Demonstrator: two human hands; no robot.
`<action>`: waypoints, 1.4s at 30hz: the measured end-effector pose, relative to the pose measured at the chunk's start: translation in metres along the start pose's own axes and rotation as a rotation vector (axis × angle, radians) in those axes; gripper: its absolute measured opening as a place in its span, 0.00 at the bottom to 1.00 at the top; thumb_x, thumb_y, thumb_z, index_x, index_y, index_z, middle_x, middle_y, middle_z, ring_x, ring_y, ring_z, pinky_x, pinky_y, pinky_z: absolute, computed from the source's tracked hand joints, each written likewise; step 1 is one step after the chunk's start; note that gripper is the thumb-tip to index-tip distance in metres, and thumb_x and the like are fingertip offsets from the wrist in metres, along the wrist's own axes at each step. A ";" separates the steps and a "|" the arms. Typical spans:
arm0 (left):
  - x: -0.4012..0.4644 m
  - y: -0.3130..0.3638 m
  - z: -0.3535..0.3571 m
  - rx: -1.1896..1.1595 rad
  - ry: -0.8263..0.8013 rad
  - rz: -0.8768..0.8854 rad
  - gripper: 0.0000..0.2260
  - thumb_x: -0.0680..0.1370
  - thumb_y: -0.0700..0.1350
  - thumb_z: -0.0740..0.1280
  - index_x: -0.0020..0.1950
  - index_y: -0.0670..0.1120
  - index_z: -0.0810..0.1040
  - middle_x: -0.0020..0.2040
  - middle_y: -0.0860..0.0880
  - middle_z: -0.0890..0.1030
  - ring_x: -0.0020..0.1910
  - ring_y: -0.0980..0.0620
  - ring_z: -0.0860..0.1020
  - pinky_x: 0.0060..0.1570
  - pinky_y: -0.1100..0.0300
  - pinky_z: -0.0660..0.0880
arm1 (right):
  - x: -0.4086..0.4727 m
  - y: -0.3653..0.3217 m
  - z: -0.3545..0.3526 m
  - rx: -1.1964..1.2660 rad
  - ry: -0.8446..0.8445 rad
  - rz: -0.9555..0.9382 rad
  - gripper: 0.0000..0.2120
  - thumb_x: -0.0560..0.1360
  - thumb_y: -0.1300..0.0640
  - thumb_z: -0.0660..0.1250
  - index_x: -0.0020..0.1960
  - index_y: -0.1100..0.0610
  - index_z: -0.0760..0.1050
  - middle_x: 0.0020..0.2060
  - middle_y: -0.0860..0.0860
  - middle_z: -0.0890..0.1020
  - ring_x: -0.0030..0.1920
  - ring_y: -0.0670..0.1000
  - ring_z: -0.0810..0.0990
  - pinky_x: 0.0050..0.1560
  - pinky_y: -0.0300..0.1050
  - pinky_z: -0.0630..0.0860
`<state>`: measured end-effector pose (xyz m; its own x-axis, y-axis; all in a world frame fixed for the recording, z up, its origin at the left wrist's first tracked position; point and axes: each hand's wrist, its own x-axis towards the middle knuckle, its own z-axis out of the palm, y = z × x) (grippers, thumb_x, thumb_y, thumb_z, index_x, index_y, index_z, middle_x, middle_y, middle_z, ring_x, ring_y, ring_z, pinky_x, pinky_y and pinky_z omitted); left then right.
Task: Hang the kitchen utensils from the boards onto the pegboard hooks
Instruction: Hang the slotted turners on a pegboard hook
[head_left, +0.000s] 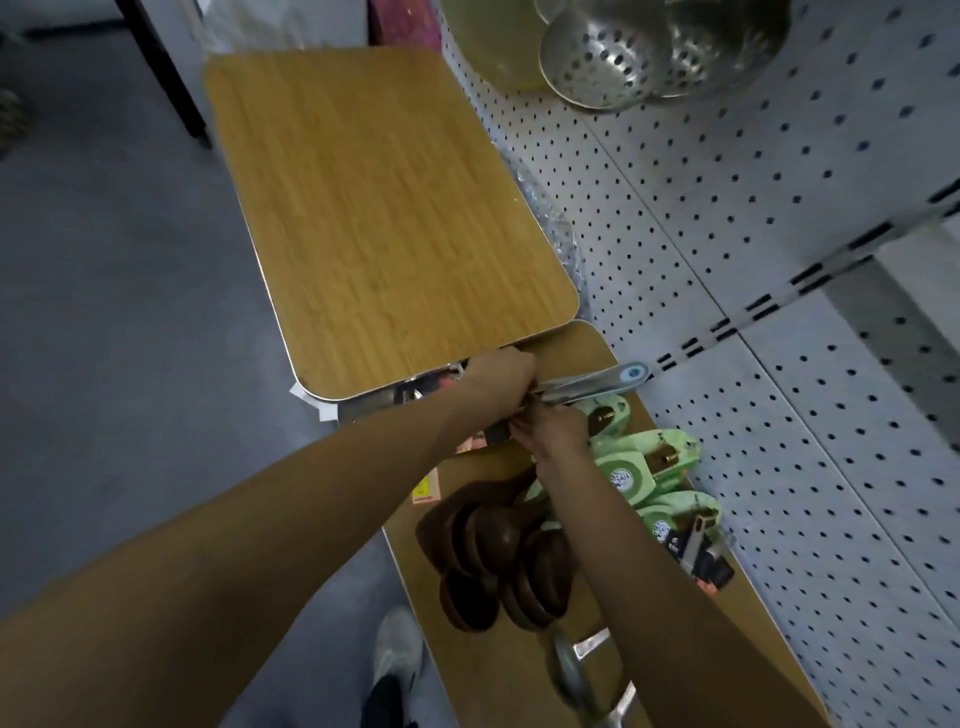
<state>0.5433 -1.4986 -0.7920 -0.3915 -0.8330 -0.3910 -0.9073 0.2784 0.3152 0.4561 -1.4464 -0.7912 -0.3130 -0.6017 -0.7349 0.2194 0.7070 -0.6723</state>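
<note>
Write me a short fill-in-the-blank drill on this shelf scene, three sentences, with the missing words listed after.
1. Both hands, left hand and right hand, meet on a bundle of ____ utensil handles.
2. The pile of wooden spoons on the lower board is dark ____ in colour.
3. The perforated metal colander hangs against the white ____ at the top.

Missing words: metal; brown; pegboard

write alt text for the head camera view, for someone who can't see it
Both hands, left hand and right hand, grip metal utensils at the gap between two wooden boards. Brown wooden spoons and green-carded items lie on the nearer board, beside a white pegboard.
</note>
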 end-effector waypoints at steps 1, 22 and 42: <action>-0.003 -0.002 -0.002 -0.065 -0.003 0.008 0.11 0.78 0.37 0.65 0.57 0.45 0.82 0.53 0.44 0.83 0.52 0.42 0.81 0.50 0.51 0.79 | -0.006 0.002 -0.003 -0.019 -0.001 -0.034 0.03 0.78 0.67 0.65 0.49 0.67 0.75 0.37 0.59 0.80 0.39 0.56 0.82 0.38 0.46 0.83; -0.238 0.099 -0.187 -0.417 0.112 0.295 0.19 0.78 0.40 0.69 0.31 0.53 0.67 0.31 0.55 0.71 0.32 0.57 0.68 0.31 0.59 0.62 | -0.305 -0.052 -0.090 -0.157 0.168 -0.648 0.12 0.77 0.54 0.69 0.36 0.56 0.77 0.34 0.48 0.85 0.38 0.44 0.84 0.44 0.49 0.81; -0.554 0.290 -0.239 -0.461 0.127 0.839 0.04 0.79 0.46 0.70 0.45 0.54 0.78 0.38 0.57 0.82 0.35 0.57 0.79 0.34 0.62 0.70 | -0.670 0.007 -0.269 -0.029 0.384 -0.901 0.08 0.77 0.55 0.69 0.42 0.58 0.80 0.38 0.53 0.86 0.41 0.51 0.85 0.49 0.52 0.81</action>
<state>0.5341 -1.0705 -0.2778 -0.8407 -0.5016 0.2040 -0.1801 0.6142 0.7683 0.4193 -0.9379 -0.2794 -0.6328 -0.7624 0.1354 -0.2704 0.0538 -0.9612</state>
